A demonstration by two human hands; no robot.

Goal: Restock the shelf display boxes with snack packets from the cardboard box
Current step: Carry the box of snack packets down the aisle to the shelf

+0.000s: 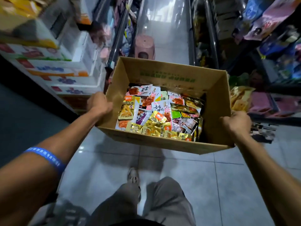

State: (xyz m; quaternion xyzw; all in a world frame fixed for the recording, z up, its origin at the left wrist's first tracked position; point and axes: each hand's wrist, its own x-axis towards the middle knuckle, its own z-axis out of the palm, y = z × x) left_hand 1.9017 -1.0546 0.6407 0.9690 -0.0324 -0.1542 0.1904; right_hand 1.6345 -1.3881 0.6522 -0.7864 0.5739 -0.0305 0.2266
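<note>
Cardboard box, open at the top, hangs above the tiled floor in a shop aisle, gripped at both ends. The left hand curls over the box's left wall, fingers wrapped onto the rim; a blue wristband circles that forearm. The right hand clasps the right wall the same way — its fingertips are tucked out of sight, so exactly how they lie on the cardboard is hard to tell. Snack packets fill the bottom of the box in a loose heap: gold foil ones toward the near edge, pink, white and red ones farther back. White printed cartons are stacked on the left, and shelves of bagged goods — blurred — run along the right. A pink plastic stool stands on the floor beyond the box. Below, grey trousers and one shoe show.
</note>
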